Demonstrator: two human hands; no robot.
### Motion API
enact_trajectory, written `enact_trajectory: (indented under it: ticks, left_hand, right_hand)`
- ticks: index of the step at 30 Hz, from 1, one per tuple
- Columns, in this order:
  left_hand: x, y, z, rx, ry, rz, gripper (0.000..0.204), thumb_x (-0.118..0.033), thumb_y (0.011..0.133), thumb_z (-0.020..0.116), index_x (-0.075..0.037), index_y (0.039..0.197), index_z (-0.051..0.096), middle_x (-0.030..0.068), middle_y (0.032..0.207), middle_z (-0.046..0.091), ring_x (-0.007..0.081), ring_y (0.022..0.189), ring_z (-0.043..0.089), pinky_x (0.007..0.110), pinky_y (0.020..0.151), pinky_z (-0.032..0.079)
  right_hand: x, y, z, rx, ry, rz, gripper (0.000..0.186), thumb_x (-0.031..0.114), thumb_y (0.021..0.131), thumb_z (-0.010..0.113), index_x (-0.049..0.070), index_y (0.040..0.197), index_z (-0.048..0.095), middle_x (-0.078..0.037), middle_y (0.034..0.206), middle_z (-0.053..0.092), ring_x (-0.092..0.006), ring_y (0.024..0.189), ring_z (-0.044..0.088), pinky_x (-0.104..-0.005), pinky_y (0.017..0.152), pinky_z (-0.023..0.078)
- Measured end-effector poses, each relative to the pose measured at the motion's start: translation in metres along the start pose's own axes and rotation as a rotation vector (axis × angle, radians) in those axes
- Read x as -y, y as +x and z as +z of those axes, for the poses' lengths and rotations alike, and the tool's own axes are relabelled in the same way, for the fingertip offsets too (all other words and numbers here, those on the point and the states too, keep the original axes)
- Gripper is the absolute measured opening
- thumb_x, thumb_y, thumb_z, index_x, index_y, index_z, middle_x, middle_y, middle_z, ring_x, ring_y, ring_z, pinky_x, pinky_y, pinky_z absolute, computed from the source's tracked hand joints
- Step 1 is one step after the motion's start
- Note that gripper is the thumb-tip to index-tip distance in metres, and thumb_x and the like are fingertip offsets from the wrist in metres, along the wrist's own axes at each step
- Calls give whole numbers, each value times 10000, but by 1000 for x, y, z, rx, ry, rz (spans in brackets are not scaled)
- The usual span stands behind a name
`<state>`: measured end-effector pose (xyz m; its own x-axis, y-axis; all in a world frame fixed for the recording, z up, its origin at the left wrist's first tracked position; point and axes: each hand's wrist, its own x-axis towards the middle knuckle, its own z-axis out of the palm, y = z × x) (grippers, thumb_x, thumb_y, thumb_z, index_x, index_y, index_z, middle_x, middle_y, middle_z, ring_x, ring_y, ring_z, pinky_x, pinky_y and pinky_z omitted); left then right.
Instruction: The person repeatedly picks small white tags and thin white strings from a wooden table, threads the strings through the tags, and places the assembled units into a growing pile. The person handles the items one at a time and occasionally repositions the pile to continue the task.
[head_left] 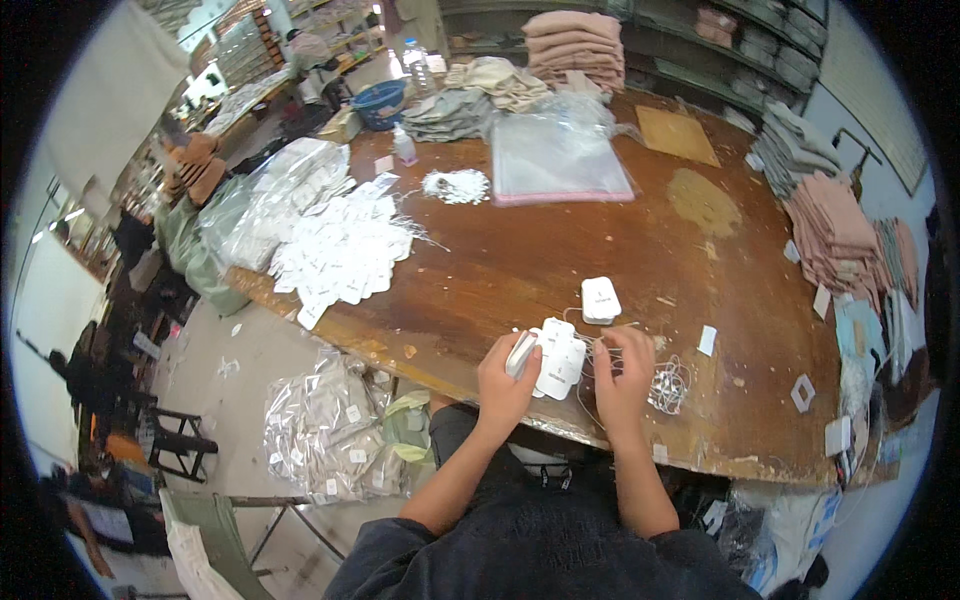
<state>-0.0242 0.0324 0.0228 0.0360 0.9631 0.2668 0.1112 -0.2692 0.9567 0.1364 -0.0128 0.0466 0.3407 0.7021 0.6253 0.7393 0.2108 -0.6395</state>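
Observation:
At the table's near edge my left hand (502,388) is closed round a small stack of white hang tags (521,354), held on edge. Against its fingers, several loose white tags (562,362) with rounded corners lie overlapping on the wood. My right hand (626,378) is just right of them, its fingers curled and pinched on thin white string (588,343). A neat pile of white tags (600,300) sits a little beyond the right fingertips. Beside that hand lies a tangled bunch of white strings (668,388).
On the brown table (480,260) are a heap of strung tags (345,245), clear plastic bags (560,155), a small bottle (404,146) and folded cloth stacks. Pink garments (835,230) line the right side. Bagged garments (335,430) lie on the floor at left.

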Motion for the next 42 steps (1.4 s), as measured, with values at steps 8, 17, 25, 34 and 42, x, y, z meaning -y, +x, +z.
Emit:
enact_trajectory:
  ticks: [8,17,25,34,42]
  left_hand:
    - [-8,-10,-14,49,-308,-102,209,-157,931,614,29,1025,627,52,907,644,92,816,581,265,725,475]
    - [-9,-14,-13,117,-266,-163,241,-169,903,659,31,1036,641,65,901,667,100,807,585,267,706,476]
    - [-3,-15,4,246,-278,-216,278,-187,884,682,39,1043,645,85,929,676,119,834,600,290,729,486]
    - [1,-13,13,261,-333,-271,277,-180,880,685,40,1044,646,77,920,675,127,839,608,288,735,490]
    - [-4,-13,22,264,-519,-294,174,-132,908,646,16,997,630,52,877,659,108,813,617,267,707,497]
  right_hand:
    - [30,3,23,216,209,-178,206,97,806,679,3,984,636,-140,966,629,-331,950,568,-416,848,442]
    - [3,-7,-6,242,-38,10,254,142,809,691,18,1023,634,-156,994,616,-340,945,577,-416,831,462]
    - [-74,-29,-92,267,-450,309,208,136,845,661,-18,979,616,-178,913,629,-365,856,604,-428,746,469]
    - [-68,-25,-73,248,-332,342,148,113,869,625,-26,909,593,-185,894,589,-376,838,579,-435,751,450]
    - [-69,-27,-87,254,-110,367,113,98,873,633,-10,899,614,-143,814,568,-282,720,569,-354,653,456]
